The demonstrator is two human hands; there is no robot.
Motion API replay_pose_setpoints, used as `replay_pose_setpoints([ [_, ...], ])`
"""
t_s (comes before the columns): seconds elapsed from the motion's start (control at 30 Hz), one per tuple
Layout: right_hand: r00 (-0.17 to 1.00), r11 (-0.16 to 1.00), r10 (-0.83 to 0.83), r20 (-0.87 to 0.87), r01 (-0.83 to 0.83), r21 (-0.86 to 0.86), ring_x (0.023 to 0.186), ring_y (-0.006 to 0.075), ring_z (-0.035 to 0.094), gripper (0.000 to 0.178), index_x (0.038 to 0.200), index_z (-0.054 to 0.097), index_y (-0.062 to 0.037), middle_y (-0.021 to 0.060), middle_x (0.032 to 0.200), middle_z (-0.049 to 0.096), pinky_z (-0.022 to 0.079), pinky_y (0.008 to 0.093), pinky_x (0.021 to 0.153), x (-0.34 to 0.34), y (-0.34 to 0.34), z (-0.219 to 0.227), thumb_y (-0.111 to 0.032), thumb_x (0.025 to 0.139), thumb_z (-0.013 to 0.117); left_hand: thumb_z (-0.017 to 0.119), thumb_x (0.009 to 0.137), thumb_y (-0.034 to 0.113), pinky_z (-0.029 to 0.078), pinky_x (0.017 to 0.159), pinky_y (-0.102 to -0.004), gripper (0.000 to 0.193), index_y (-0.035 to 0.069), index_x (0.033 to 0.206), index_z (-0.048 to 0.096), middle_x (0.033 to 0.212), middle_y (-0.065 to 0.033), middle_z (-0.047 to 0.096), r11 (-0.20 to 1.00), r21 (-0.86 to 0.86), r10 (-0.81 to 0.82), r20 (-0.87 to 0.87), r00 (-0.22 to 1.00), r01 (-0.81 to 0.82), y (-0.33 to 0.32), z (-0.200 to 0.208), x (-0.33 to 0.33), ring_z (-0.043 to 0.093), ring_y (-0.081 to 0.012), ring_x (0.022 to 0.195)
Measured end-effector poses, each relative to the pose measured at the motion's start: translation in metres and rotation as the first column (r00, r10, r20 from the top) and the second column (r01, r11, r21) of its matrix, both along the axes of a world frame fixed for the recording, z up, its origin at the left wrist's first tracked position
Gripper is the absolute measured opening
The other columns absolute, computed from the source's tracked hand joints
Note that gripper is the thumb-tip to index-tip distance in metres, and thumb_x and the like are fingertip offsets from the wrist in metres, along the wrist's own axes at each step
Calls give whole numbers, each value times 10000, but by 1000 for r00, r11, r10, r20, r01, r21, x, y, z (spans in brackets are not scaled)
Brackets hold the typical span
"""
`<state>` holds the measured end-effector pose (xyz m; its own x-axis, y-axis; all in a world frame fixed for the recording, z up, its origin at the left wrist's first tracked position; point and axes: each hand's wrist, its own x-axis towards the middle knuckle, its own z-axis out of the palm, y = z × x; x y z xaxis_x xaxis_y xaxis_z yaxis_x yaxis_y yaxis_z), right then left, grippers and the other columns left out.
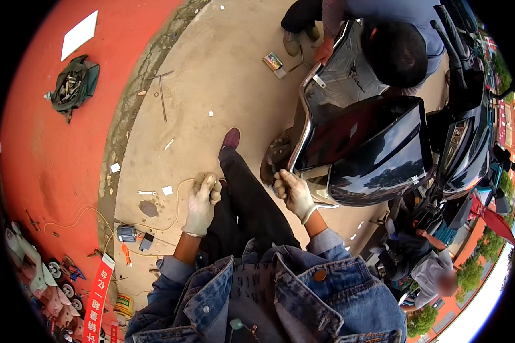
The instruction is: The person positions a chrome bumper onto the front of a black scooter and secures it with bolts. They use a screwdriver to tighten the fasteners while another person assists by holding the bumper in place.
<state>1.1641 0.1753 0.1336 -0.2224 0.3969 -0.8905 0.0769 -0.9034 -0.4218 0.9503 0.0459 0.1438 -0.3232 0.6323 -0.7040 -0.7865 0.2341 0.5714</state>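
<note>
My left hand [202, 200], in a pale work glove with soiled fingertips, is held up in front of my dark trousers. Its fingers are curled in, and whatever they may hold is hidden. My right hand [295, 194], gloved the same way, is beside the lower end of a chrome bar [304, 123] that edges a black motor vehicle [377, 151]. Its fingers are curled and closed at the bar's end; I cannot tell whether they grip the bar or some small part. A glossy black body panel [383, 178] lies just right of this hand.
A co-worker [395, 54] bends over the vehicle's far side, one hand on its edge. A T-handle wrench [162, 94], a spanner [147, 192] and a small colourful box [273, 60] lie on the concrete. Left are a tool bag [74, 84], a yellow cord [77, 218] and a power tool [127, 232].
</note>
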Motion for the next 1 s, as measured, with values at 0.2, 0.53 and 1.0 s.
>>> replay_pose_setpoints([
  [0.2, 999, 999, -28, 24, 30, -45, 507, 77, 481, 220, 917, 579, -25, 25, 673, 574, 385, 204, 468, -56, 65, -7, -235, 932, 518, 465, 945, 332, 228, 438, -200, 284, 105, 778, 431, 618, 31, 321, 997, 83, -10, 63, 998, 5, 86, 5, -54, 257, -49, 486],
  [0.53, 954, 948, -297, 29, 299, -112, 535, 94, 468, 232, 929, 573, 0, 41, 701, 564, 390, 210, 496, -171, 102, -16, -223, 931, 510, 481, 944, 312, 319, 506, -200, 231, 93, 875, 500, 705, 0, 445, 987, -1, -161, 156, 974, 163, 179, -23, -197, 379, -63, 549],
  [1.0, 832, 835, -549, -83, 549, -29, 549, 93, 462, 244, 993, 548, 10, 53, 717, 552, 380, 216, 500, -224, 94, 39, -221, 937, 498, 516, 917, 394, 301, 450, -197, 343, 56, 973, 505, 613, 20, 450, 797, 78, -604, 82, 792, 599, 227, 15, -247, 396, -49, 496],
])
